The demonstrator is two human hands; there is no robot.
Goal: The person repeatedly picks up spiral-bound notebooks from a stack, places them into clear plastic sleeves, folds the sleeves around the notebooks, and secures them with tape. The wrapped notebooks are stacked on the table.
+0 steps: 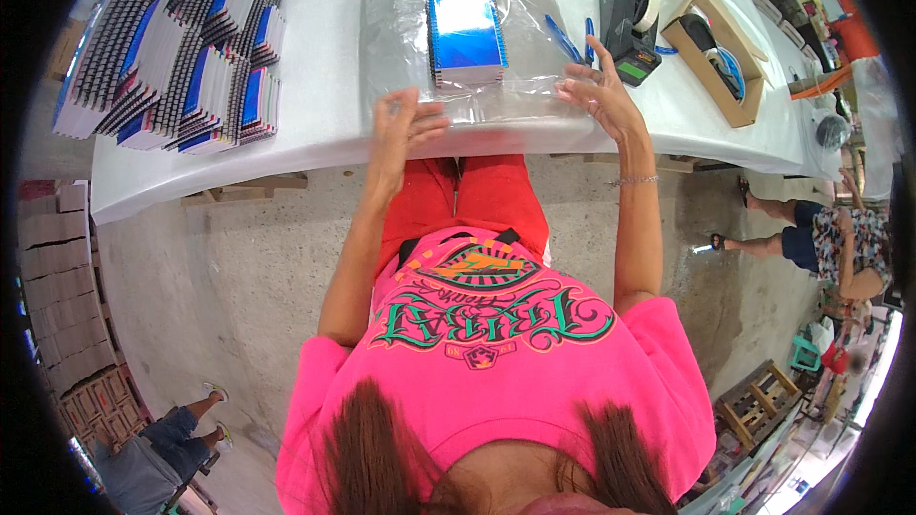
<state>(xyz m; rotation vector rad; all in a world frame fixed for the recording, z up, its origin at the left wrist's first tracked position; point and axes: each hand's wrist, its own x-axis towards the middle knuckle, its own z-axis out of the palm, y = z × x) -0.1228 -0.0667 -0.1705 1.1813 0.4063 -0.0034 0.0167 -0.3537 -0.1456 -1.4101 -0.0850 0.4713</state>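
Observation:
A small stack of spiral notebooks with a shiny blue cover [466,30] lies on a sheet of clear plastic film [530,57]. Beneath the film is a flat grey mat [389,50] near the table's front edge. My left hand [403,133] hovers at the mat's front left corner, fingers apart and a little blurred, with nothing seen in it. On the other side, my right hand [611,103] is raised over the film's right edge with its fingers spread. Whether its fingertips touch the film I cannot tell.
Several stacks of blue-covered spiral notebooks [196,57] fill the table's left. To the right stand a black tape dispenser [625,29], blue-handled scissors [565,38] and an open cardboard box [730,86] with items inside. Other people are at far left and right.

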